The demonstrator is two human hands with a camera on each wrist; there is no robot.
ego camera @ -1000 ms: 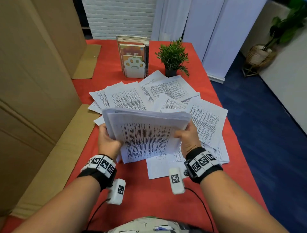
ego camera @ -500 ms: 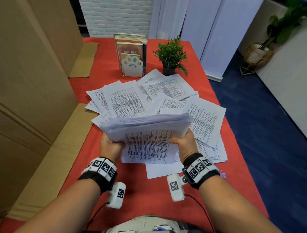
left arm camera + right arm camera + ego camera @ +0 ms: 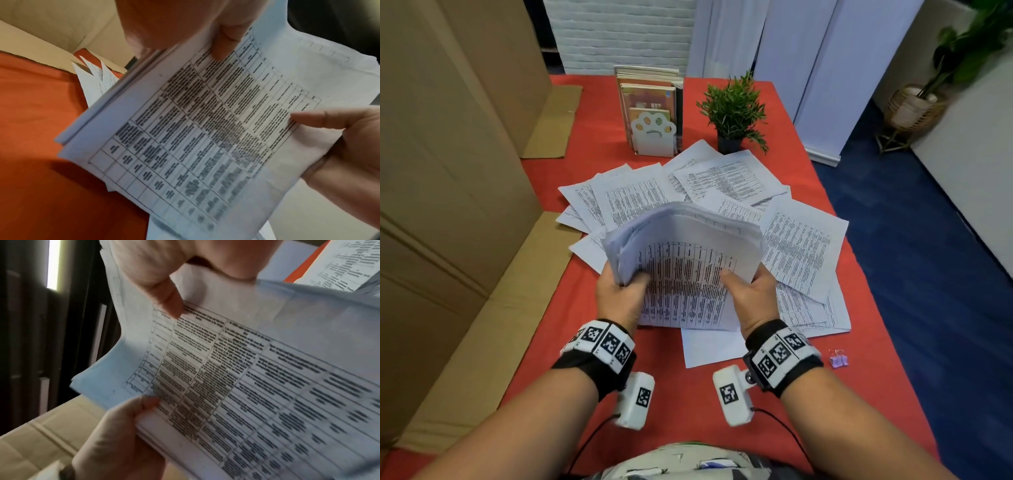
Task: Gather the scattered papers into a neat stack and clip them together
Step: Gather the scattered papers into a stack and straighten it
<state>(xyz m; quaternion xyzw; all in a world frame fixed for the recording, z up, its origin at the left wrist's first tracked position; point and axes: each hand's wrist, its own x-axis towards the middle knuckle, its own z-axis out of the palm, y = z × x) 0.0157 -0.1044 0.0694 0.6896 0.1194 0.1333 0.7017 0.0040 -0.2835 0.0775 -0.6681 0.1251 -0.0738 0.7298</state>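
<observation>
printed text (image 3: 688, 274) blurred, fingers behind held stack (image 3: 681, 240) hidden

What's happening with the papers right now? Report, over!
Both hands, left hand and right hand, grip the paper stack upright. Loose sheets cover the red table. Binder clip unused, right of wrist.

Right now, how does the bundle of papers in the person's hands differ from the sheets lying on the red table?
The held stack is lifted off the table, gripped by the left hand and right hand; the loose sheets lie flat on the red table.
The held stack is many pages thick and bowed upward; the loose sheets are fanned out at mixed angles, overlapping.
Both are white pages printed with dark tables.
</observation>
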